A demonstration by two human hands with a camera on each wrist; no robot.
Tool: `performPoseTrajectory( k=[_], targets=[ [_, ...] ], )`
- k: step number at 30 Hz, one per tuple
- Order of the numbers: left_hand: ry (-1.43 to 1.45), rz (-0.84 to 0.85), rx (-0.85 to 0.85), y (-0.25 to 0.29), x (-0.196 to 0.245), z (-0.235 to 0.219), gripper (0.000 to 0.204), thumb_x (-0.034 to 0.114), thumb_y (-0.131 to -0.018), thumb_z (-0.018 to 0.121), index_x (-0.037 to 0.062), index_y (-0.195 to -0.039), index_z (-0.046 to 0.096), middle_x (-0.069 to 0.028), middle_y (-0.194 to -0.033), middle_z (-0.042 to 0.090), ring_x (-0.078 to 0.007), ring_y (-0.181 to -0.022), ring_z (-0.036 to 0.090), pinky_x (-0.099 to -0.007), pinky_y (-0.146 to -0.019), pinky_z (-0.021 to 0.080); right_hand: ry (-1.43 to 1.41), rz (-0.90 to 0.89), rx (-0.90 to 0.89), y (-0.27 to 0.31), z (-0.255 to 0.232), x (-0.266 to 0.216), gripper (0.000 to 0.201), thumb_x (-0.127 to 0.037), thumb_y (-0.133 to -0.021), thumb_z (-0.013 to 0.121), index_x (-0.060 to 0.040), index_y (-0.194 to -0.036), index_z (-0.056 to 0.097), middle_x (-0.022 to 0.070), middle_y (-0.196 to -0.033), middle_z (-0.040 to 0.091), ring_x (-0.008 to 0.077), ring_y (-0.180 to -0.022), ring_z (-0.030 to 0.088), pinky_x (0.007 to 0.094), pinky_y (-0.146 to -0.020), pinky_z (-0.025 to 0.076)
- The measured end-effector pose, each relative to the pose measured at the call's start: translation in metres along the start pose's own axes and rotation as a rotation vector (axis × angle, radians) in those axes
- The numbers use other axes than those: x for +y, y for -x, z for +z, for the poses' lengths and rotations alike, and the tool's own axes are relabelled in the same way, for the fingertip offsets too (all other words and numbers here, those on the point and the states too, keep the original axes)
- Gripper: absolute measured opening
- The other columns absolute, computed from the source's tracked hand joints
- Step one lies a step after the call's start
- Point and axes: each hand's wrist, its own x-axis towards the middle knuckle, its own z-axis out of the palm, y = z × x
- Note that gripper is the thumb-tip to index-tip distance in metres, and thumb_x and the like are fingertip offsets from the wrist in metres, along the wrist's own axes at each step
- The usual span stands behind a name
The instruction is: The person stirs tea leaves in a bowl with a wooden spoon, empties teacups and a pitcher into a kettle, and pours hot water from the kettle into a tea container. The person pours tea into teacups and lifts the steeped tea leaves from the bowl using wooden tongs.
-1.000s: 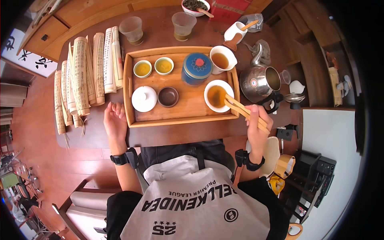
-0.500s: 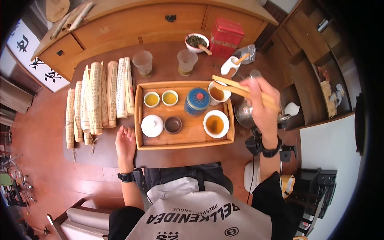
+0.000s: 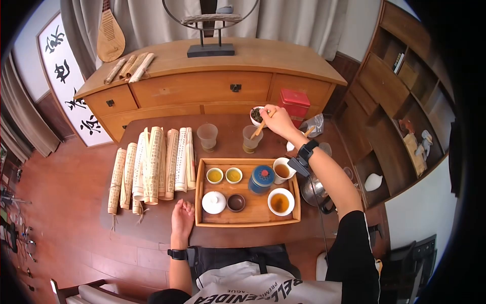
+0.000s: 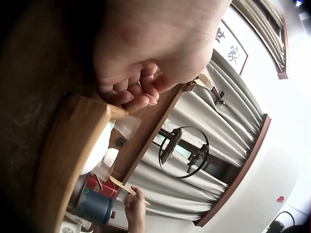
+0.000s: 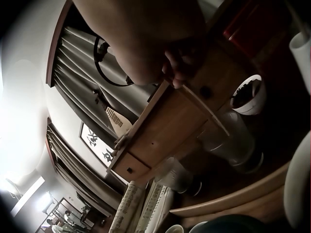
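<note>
In the head view my right hand (image 3: 277, 120) grips wooden tongs (image 3: 264, 125), reaching out past the tray. Their tips point down into the mouth of the right-hand ribbed glass (image 3: 249, 144); the right wrist view shows the tongs (image 5: 204, 108) slanting into that glass (image 5: 233, 145). Just behind stands a white bowl of dark dried leaves (image 5: 249, 97), partly covered by the hand in the head view. My left hand (image 3: 183, 218) rests at the table beside the wooden tray's (image 3: 248, 225) left end, its fingers loosely curled (image 4: 138, 92) and holding nothing.
The tray bears a blue canister (image 3: 260, 183), a white pitcher (image 3: 284, 171), a white bowl of amber tea (image 3: 281, 202), a white lid (image 3: 214, 202) and small cups. Paper scrolls (image 3: 153, 167) lie left; another glass (image 3: 207, 137), a red tin (image 3: 295, 104) and a metal kettle (image 3: 310, 190) stand around.
The right hand has carried the tongs from the white tea bowl, over the pitcher, forward to the right-hand glass. The head view has tilted up. The left hand stays beside the tray.
</note>
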Motion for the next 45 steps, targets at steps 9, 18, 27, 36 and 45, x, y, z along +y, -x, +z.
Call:
performPoseTrajectory(
  k=[9,18,27,36,45],
  targets=[
    [-0.036,-0.041,-0.037,-0.006,-0.001,-0.017,0.028,0.024,-0.101,0.054,0.0103,-0.078,0.05,-0.0018,-0.07,0.046,-0.015,-0.066,0.044,-0.0279,-0.067,0.04,-0.153,0.042,-0.053,-0.032,-0.01,-0.024,0.038,-0.033,-0.098,0.06,0.0001,-0.081,0.068,0.0127,-0.064,0.067,0.0218,-0.059,0.068,0.0345,-0.058,0.052],
    [-0.033,-0.057,-0.031,-0.007,0.0,-0.015,0.029,0.025,-0.103,0.051,0.0115,-0.078,0.052,-0.0014,-0.07,0.048,-0.0158,-0.067,0.047,-0.0308,-0.068,0.041,-0.315,0.058,-0.177,-0.065,0.08,-0.073,0.038,-0.036,-0.097,0.061,-0.0051,-0.077,0.069,0.0048,-0.059,0.063,0.012,-0.051,0.061,0.0279,-0.048,0.047],
    [-0.056,-0.05,-0.028,-0.004,0.001,-0.011,0.03,0.026,-0.103,0.051,0.0114,-0.078,0.051,-0.0015,-0.07,0.048,-0.0157,-0.067,0.046,-0.0306,-0.07,0.041,-0.28,0.032,-0.253,-0.038,0.088,-0.101,0.035,-0.035,-0.095,0.066,-0.0005,-0.091,0.067,0.0108,-0.072,0.07,0.0196,-0.058,0.067,0.0342,-0.059,0.052],
    [-0.078,-0.055,0.035,-0.003,0.002,-0.004,0.03,0.026,-0.103,0.051,0.0101,-0.077,0.05,-0.0019,-0.069,0.047,-0.0149,-0.067,0.045,-0.0282,-0.069,0.04,-0.572,-0.126,-0.101,0.039,0.03,-0.14,0.022,-0.02,-0.097,0.063,0.0003,-0.092,0.068,0.0081,-0.069,0.066,0.0131,-0.063,0.061,0.0297,-0.058,0.047],
    [-0.043,-0.031,0.034,-0.004,0.001,-0.007,0.027,0.021,-0.104,0.051,0.0088,-0.081,0.048,-0.0023,-0.07,0.045,-0.0132,-0.064,0.041,-0.0251,-0.063,0.038,-0.285,-0.544,0.343,0.214,-0.083,-0.156,0.007,-0.006,-0.075,0.065,-0.0042,-0.071,0.059,0.0034,-0.064,0.058,0.0199,-0.052,0.056,0.0304,-0.047,0.04]
  ],
)
